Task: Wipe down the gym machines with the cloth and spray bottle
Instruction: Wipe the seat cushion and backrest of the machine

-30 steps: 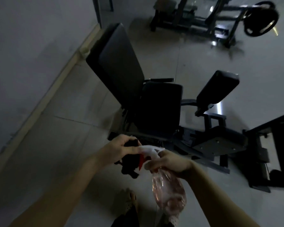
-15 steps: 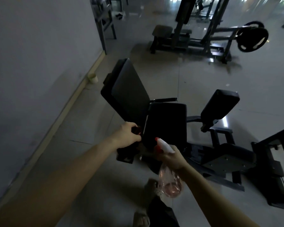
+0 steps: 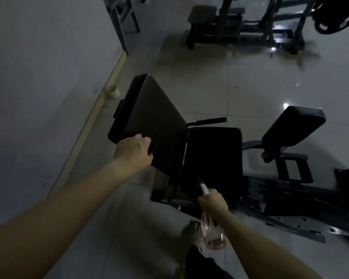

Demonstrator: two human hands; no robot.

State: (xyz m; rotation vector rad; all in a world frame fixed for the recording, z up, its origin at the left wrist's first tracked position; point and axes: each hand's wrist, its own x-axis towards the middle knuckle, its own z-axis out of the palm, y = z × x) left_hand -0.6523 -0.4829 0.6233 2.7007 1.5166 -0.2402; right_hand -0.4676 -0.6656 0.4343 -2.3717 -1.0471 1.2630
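Cloth, dark bunched fabric (image 3: 152,150): a second ago I held it up beside the sprayer's white head. It has now gone out to the left in my left hand (image 3: 133,153), which rests on the lower edge of the black padded backrest (image 3: 155,117) of the gym machine. My fingers are curled round the cloth, and only a dark scrap shows past my knuckles, against the pad. I judge that wiping of the backrest is starting. Black padded seat (image 3: 212,154): just right of the backrest, untouched. Spray bottle, clear plastic with pinkish liquid (image 3: 214,235): now lower, nozzle aimed at the seat's near edge; whether it touches, I cannot tell. Right hand (image 3: 213,203): fingers wrapped round the bottle's neck, body hanging beneath.
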